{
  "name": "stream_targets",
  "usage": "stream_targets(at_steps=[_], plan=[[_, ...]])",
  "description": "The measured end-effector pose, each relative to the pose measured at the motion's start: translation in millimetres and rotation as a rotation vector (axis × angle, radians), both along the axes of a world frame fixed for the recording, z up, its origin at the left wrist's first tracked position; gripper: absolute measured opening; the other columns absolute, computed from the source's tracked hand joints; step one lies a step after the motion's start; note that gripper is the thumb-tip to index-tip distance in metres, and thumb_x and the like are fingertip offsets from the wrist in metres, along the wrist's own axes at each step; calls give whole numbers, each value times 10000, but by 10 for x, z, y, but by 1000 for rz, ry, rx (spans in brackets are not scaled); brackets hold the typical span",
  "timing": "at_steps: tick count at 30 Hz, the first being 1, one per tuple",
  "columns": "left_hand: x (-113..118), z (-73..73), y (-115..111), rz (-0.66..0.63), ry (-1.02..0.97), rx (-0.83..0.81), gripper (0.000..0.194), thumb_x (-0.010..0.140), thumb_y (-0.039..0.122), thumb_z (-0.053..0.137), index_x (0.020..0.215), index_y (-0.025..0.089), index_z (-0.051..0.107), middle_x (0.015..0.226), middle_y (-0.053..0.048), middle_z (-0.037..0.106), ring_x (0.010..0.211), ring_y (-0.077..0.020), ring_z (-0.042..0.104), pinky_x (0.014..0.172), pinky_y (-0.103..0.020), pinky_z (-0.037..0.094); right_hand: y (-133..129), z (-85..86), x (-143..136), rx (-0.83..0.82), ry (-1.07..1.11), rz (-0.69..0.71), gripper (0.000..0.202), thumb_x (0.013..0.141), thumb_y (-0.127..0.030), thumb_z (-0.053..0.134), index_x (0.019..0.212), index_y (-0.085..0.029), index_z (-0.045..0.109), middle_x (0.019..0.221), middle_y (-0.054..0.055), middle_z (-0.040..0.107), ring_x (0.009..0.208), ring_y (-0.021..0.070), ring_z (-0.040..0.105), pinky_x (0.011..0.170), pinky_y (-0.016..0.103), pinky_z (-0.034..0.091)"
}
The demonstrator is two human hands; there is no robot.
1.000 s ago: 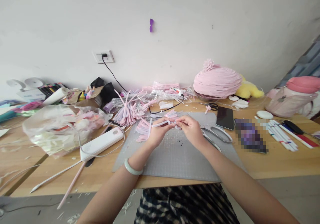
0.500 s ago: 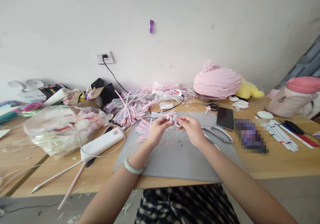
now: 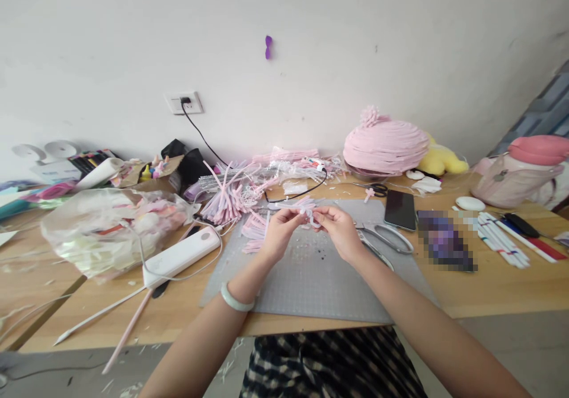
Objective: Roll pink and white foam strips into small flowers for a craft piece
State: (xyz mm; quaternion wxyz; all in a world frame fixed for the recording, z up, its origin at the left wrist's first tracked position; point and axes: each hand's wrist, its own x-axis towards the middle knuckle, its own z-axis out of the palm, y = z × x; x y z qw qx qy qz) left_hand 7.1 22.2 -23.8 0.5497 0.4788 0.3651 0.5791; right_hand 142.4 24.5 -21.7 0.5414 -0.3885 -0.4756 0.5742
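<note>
Over the grey cutting mat [image 3: 320,291], my left hand [image 3: 284,229] and my right hand [image 3: 338,229] meet at the fingertips. Between them is a pale lavender pipe cleaner [image 3: 310,215] bent into small curls. Thumb and forefinger of each hand pinch it, so part of it is hidden. Behind the hands lie loose lavender pipe cleaners [image 3: 291,204]. To the left on the mat are short pink pipe cleaners [image 3: 254,238]. Silver scissors [image 3: 393,239] rest at the mat's right side, near my right hand.
A white power bank [image 3: 182,257] with a cable and a plastic bag of scraps [image 3: 102,226] lie left. Bundled pipe cleaners [image 3: 226,199] line the back. Rightward are a phone [image 3: 400,210], markers [image 3: 502,241], a pink dome-shaped piece [image 3: 386,143] and a pink-lidded jug [image 3: 518,175].
The curled pipe cleaner has turned slightly between my fingertips, and fewer of its curls show. Both hands have stayed in nearly the same place.
</note>
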Motion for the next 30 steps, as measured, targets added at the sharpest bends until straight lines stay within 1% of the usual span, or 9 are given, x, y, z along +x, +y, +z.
stream_targets(at_steps=[4,9,14,20,24,27,30], plan=[[4,5,-8,-19,76,10,162,654,278,681,726,133,675,683,-28,684,652,-149,600,697,-283,459,-2,-14,4,1,-2,26,273,591,-394,691,739,-172,634,652,8,639,557,112,547,542,247,445],[7,-6,-4,-37,-13,14,180,634,318,698,688,150,663,672,-13,672,637,-141,599,684,-280,467,-10,-3,1,-38,25,113,308,596,-396,696,812,-180,656,676,-5,622,557,94,518,565,248,439],[-5,-6,7,-44,-51,15,199,605,308,722,707,149,659,700,-14,668,674,-149,606,713,-290,464,-3,16,19,-106,134,148,248,582,-357,729,744,-178,671,689,-1,615,565,85,502,574,240,427],[-22,26,-1,-51,-112,25,168,595,239,725,705,151,632,657,14,645,612,-110,582,681,-258,446,6,17,27,-205,228,195,208,563,-307,752,702,-173,675,656,4,599,551,84,495,517,216,408],[-22,57,-21,-39,-60,46,180,629,284,701,718,152,618,657,14,627,615,-109,572,663,-253,435,-3,24,20,-219,240,210,192,567,-291,749,697,-174,670,657,5,601,552,90,498,518,224,416],[-17,65,-26,-27,-13,22,185,628,299,695,689,146,612,643,8,625,622,-114,566,657,-253,428,1,15,19,-228,252,221,216,553,-289,759,715,-174,674,668,7,608,546,88,496,518,226,421],[-9,68,-23,-16,-47,-5,169,614,292,698,645,149,612,628,6,622,617,-112,555,656,-250,421,18,-5,26,-210,247,235,198,579,-289,742,720,-172,666,654,4,602,534,84,488,514,227,422]])
